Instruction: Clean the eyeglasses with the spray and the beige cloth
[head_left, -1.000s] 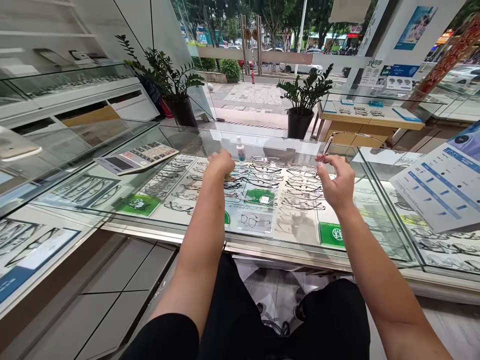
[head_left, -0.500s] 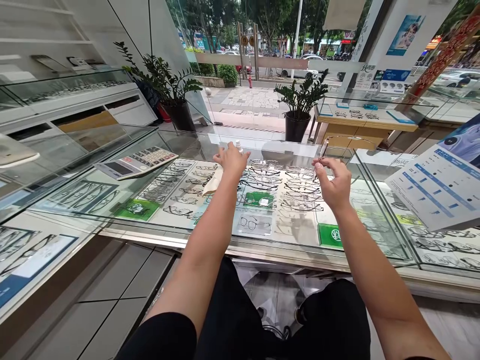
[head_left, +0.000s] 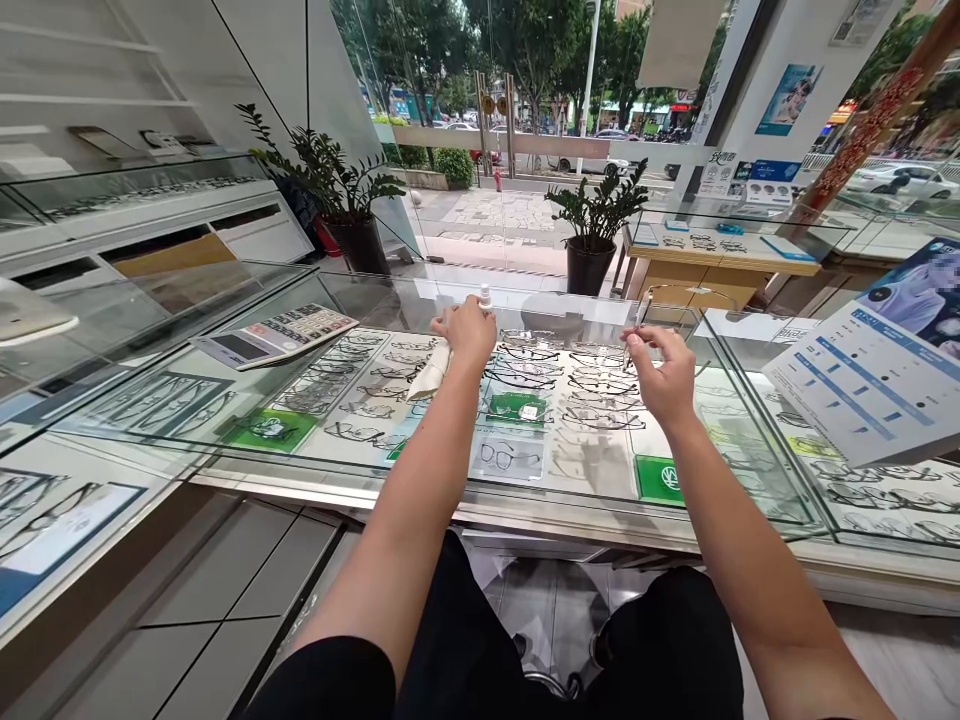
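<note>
My left hand [head_left: 466, 333] is closed round a small white spray bottle [head_left: 485, 293]. Only the bottle's top shows above my fingers. Just below that hand a cream-coloured cloth [head_left: 429, 377] lies on the glass counter, partly behind my forearm. My right hand [head_left: 663, 370] pinches a thin-framed pair of glasses [head_left: 640, 312] by a temple arm, lifted above the counter. The front of the glasses extends up and to the right.
Under the glass counter top [head_left: 420, 470] lie several rows of spectacle frames. A calculator [head_left: 277, 335] rests at the left, and a printed card stand [head_left: 870, 375] stands at the right. Two potted plants [head_left: 589, 265] are beyond the counter.
My left hand has gone from spread fingers beside the bottle to a grip round it. My right hand stays nearly in place with the glasses. The view has tilted slightly.
</note>
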